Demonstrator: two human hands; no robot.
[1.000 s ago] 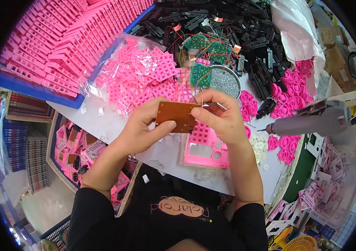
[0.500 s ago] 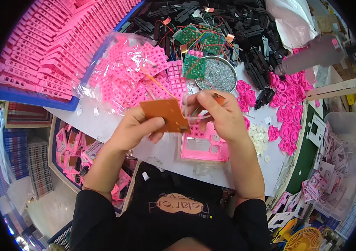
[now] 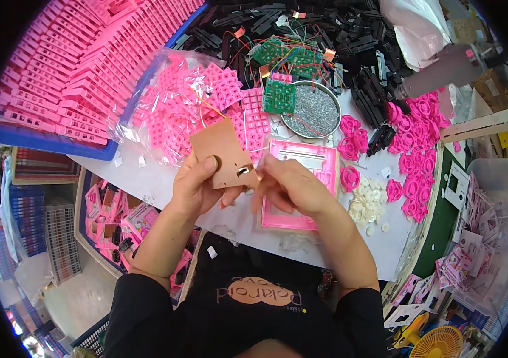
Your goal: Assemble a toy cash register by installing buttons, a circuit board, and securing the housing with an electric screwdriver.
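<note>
My left hand (image 3: 195, 184) grips a flat brown circuit board (image 3: 221, 149) by its lower left side, thumb on top. The board is tilted, with a small dark slot near its right corner, and a yellow wire (image 3: 209, 106) runs off its far edge. My right hand (image 3: 296, 185) is at the board's right corner, fingers bent and partly blurred; what they pinch is too small to make out. Beneath that hand lies an open pink plastic case (image 3: 290, 222) with a silver strip in its far part. My right hand and forearm hide some of it.
Pink keypads (image 3: 173, 113) in clear plastic lie at the far left, beside a blue crate (image 3: 111, 149) of pink parts. Green wired boards (image 3: 279, 96) lean by a round tin of screws (image 3: 313, 110). Pink rings (image 3: 412, 173), white discs (image 3: 368, 201) and black parts (image 3: 367, 89) are piled rightward.
The brown board has turned more upright and faces me more. My right hand has dropped lower and closer to the board's corner, uncovering the far part of the pink case.
</note>
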